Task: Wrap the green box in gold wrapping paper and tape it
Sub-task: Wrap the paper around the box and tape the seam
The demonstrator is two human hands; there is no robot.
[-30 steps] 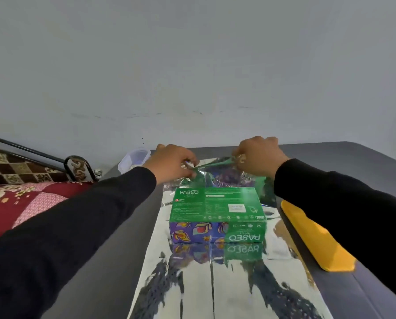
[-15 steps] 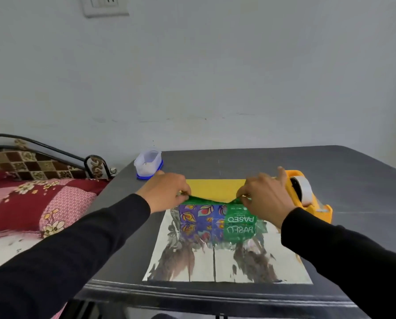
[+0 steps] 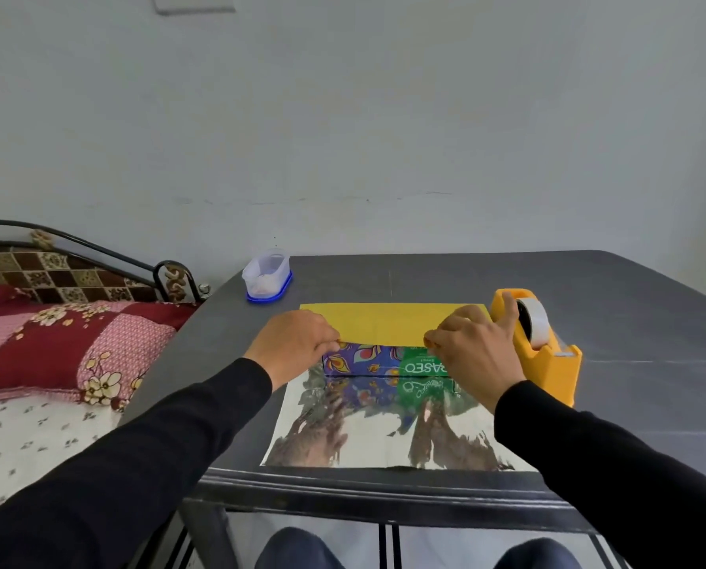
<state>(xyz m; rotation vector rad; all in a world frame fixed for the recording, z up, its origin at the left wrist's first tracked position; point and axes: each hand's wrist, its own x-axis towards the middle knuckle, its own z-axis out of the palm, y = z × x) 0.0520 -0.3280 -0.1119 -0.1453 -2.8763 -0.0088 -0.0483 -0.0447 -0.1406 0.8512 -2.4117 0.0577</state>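
- The left hand [image 3: 293, 342] has its fingers [image 3: 330, 342] curled together, pinching the near edge of the folded flap at the box's left corner.
- The right hand [image 3: 472, 351] pinches the same edge at the right corner; its index finger sticks out towards the dispenser.
- The flap belongs to a shiny sheet of gold wrapping paper [image 3: 388, 324], yellow side up over the box top, mirror side lying flat towards the bottom of the frame.
- The green and purple cardboard tissue box [image 3: 384, 362] sits in the middle of the frame, its front face uncovered.
- As I judge it, the first fold is done; the near flap, both ends and all taping remain.
- A yellow plastic tape dispenser [image 3: 544, 353] stands just right of the right hand on the dark grey tabletop [image 3: 630, 305].
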